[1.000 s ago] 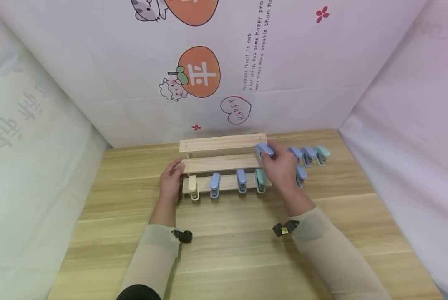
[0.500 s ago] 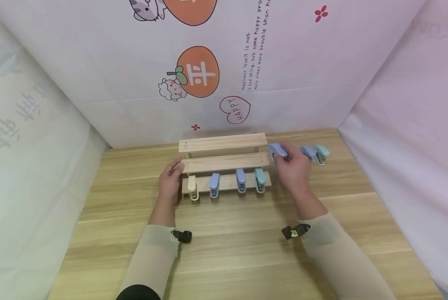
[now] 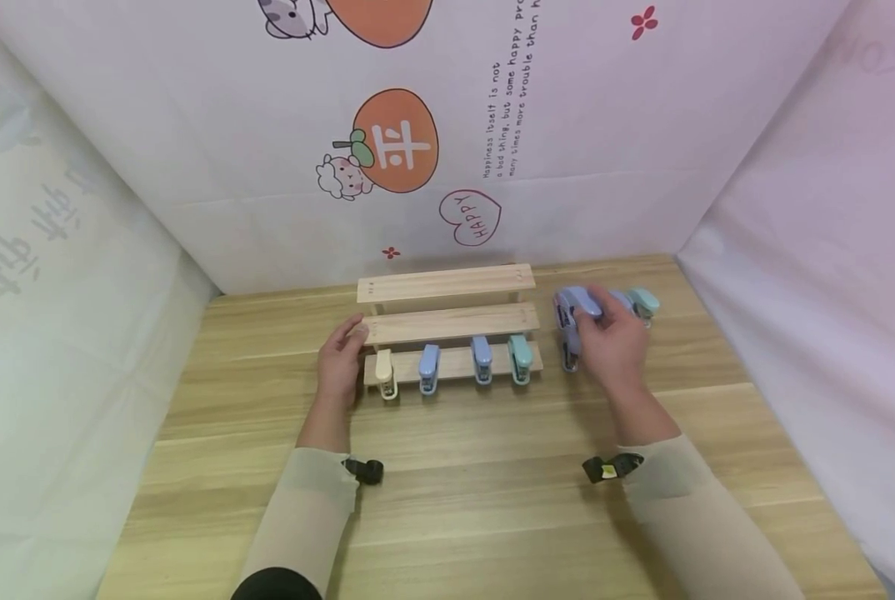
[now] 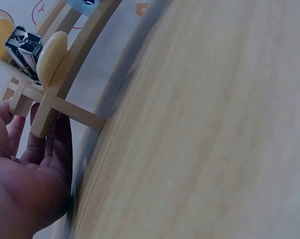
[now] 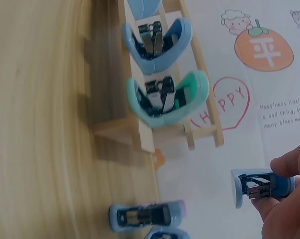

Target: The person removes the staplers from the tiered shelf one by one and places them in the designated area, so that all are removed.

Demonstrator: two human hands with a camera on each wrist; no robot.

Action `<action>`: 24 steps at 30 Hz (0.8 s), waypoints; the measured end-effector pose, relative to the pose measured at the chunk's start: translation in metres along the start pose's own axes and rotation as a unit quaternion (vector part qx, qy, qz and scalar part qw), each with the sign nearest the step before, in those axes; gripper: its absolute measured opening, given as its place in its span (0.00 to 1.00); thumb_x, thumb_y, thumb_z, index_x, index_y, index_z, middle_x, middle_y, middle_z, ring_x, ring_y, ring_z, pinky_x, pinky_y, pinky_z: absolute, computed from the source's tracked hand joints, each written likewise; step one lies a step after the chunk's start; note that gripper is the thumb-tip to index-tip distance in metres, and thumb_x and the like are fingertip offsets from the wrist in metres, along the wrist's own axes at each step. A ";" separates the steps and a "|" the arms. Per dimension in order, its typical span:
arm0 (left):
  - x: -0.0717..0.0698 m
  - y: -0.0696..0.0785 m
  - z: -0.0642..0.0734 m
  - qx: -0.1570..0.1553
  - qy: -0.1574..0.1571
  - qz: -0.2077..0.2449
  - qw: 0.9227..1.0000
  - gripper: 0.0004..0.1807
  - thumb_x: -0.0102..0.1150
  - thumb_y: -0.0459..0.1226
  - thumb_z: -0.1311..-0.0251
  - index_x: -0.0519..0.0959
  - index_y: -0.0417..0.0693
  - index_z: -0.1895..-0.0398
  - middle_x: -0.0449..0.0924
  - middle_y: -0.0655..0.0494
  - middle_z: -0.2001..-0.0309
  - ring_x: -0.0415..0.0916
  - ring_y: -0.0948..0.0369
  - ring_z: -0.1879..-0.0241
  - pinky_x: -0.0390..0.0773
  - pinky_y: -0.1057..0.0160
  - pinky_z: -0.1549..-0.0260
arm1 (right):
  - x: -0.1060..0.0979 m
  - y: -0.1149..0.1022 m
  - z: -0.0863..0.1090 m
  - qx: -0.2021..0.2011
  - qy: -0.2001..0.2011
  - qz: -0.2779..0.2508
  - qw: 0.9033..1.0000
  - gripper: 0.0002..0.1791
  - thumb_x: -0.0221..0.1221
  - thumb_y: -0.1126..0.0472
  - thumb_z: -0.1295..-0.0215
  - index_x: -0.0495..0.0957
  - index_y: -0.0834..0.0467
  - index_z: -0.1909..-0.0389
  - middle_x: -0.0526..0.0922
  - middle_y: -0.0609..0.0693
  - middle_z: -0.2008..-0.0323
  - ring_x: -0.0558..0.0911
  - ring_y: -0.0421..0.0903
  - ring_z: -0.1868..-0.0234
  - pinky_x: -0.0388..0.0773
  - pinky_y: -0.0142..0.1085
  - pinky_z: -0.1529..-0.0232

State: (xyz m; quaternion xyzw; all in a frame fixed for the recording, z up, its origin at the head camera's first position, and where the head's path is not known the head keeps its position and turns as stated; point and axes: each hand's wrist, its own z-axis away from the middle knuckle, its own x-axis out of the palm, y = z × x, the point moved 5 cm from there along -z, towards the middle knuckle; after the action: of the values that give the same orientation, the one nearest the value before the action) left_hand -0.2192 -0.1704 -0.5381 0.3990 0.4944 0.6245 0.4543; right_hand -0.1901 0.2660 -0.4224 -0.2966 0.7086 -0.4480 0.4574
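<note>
My right hand (image 3: 612, 346) pinches a periwinkle-blue mini stapler (image 3: 582, 300) to the right of the three-tier wooden rack (image 3: 447, 322). The right wrist view shows this stapler (image 5: 259, 188) between thumb and fingers, its open side visible. My left hand (image 3: 338, 362) holds the rack's left end, thumb at the middle shelf; in the left wrist view its fingers (image 4: 63, 149) reach behind the lower boards. Along the lowest shelf stand a cream stapler (image 3: 386, 375), two blue ones, the left one (image 3: 429, 369) and the right one (image 3: 482, 360), and a mint-green stapler (image 3: 521, 360).
On the table by my right hand are a blue stapler (image 3: 570, 352), another partly hidden blue stapler (image 3: 622, 300) and a mint-green stapler (image 3: 645, 303). A printed white cloth (image 3: 582, 167) hangs close behind the rack. The wooden tabletop (image 3: 447, 500) extends in front.
My right hand has moved right with the blue stapler, from the right end of the rack's middle shelf to beside the loose staplers. The left hand and rack stay in place.
</note>
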 end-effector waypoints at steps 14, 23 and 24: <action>0.001 0.000 -0.001 -0.004 -0.001 0.000 1.000 0.26 0.69 0.52 0.33 0.80 0.62 0.33 0.82 0.48 0.42 0.79 0.55 0.44 0.79 0.55 0.39 | -0.026 0.032 -0.005 0.013 0.038 -0.001 0.999 0.25 0.64 0.68 0.32 0.79 0.61 0.35 0.80 0.62 0.38 0.80 0.55 0.36 0.80 0.35 0.40; 0.000 0.000 -0.001 -0.003 -0.001 -0.003 1.000 0.26 0.69 0.53 0.34 0.80 0.63 0.34 0.82 0.48 0.41 0.79 0.54 0.42 0.77 0.53 0.37 | -0.047 0.055 -0.003 0.052 0.065 -0.021 0.996 0.25 0.62 0.67 0.31 0.77 0.59 0.33 0.78 0.60 0.35 0.77 0.54 0.33 0.78 0.33 0.38; -0.001 0.000 -0.001 -0.003 0.000 -0.006 1.000 0.26 0.69 0.54 0.34 0.80 0.63 0.34 0.82 0.49 0.41 0.78 0.54 0.42 0.76 0.53 0.37 | -0.049 0.058 -0.002 0.059 0.069 -0.018 0.996 0.25 0.62 0.67 0.30 0.78 0.59 0.33 0.78 0.59 0.35 0.77 0.54 0.33 0.78 0.33 0.38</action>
State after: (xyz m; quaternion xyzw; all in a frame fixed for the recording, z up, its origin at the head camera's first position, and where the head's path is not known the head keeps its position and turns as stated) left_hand -0.2199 -0.1712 -0.5380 0.3952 0.4949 0.6228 0.4592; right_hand -0.1732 0.3317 -0.4558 -0.2506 0.7052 -0.5166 0.4160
